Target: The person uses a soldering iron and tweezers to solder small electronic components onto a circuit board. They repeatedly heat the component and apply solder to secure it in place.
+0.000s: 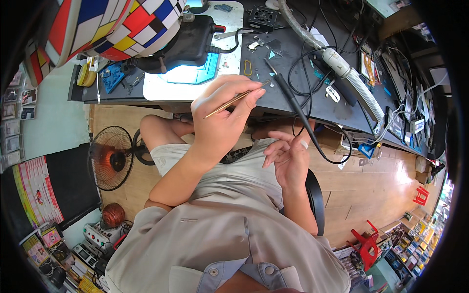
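My left hand (222,115) is raised over the near edge of the desk. Its thumb and fingers pinch a thin gold-coloured pointed tool (229,103), whose tip points to the upper right. Whether the tool has one arm or two, I cannot tell. Lower down and to the right, above my lap, my right hand (290,158) has loosely bent fingers spread apart and nothing in them. A black soldering iron (293,102) lies across the desk edge between the hands, its thin tip on the desktop and its cable looping down past my right hand.
A black device (188,46) and a colourful patterned object (141,29) stand over a lit blue mat (205,71) on a white board (233,63). Loose cables, a small fan (262,18) and a jointed lamp arm (359,85) crowd the right. A floor fan (111,158) stands left.
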The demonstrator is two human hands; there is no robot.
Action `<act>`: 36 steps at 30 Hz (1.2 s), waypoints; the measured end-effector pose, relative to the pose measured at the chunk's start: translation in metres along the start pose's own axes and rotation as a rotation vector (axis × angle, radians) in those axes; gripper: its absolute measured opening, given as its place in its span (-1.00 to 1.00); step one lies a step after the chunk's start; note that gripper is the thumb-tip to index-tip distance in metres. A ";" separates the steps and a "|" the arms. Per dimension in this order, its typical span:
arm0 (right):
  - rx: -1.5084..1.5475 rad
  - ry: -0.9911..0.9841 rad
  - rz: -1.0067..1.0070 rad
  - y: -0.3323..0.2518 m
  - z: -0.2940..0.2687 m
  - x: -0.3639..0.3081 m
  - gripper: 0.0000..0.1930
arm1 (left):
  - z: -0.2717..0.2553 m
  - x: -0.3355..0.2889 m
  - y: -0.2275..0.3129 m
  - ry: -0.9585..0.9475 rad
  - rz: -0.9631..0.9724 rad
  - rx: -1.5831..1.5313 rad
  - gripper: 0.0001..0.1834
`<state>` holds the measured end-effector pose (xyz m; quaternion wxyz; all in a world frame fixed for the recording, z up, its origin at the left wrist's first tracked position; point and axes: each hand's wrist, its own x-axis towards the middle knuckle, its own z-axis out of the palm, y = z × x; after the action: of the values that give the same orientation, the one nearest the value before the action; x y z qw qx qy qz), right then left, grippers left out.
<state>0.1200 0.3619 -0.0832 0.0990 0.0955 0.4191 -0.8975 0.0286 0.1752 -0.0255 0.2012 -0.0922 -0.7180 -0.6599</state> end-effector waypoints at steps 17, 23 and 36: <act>-0.669 0.092 -0.122 -0.058 0.112 0.049 -0.72 | -0.040 -0.013 0.005 0.176 0.012 -0.017 -0.81; -0.615 0.031 -0.090 -0.049 0.126 0.080 -0.72 | -0.057 -0.019 -0.006 0.082 0.065 0.081 -0.78; -0.600 0.030 -0.090 -0.039 0.127 0.089 -0.78 | -0.055 -0.016 -0.010 0.170 0.066 0.072 -0.80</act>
<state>0.0131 0.2803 0.0029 0.0767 0.0565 0.6707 -0.7356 0.0482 0.1225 -0.0382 0.2862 -0.0522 -0.7181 -0.6322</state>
